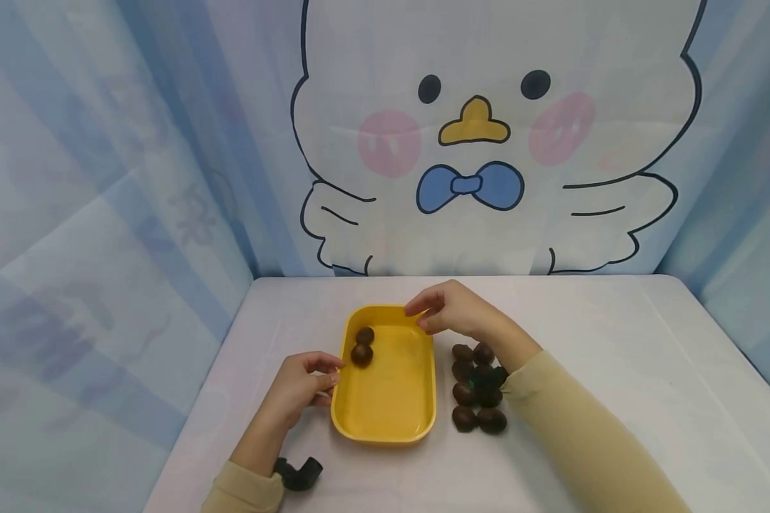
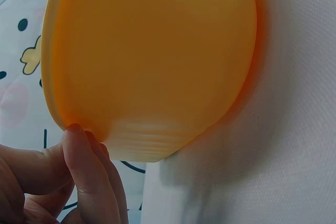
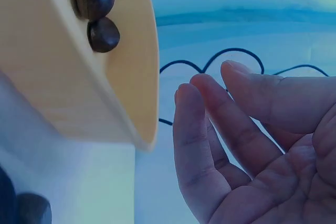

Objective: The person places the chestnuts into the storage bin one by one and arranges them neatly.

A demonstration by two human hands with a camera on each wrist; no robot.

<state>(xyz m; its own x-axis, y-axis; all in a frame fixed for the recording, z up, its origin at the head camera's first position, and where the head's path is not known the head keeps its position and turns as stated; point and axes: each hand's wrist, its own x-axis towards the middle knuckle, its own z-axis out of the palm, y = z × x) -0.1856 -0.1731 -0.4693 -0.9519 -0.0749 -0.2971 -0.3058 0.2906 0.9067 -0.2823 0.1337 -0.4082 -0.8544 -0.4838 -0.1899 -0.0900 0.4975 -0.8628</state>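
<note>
Tray [image 1: 388,399] left of the nut cluster [image 1: 465,394]

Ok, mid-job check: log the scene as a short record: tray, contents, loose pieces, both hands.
Container: yellow tray, rounded corners
Contents: two brown chestnut-like balls, toward the far left
Outside: cluster of similar balls right of the tray, partly hidden
Left hand: at the tray's left rim; firmness of grip unclear
Right hand: near the far-right corner, fingers bent, holding nothing
</note>
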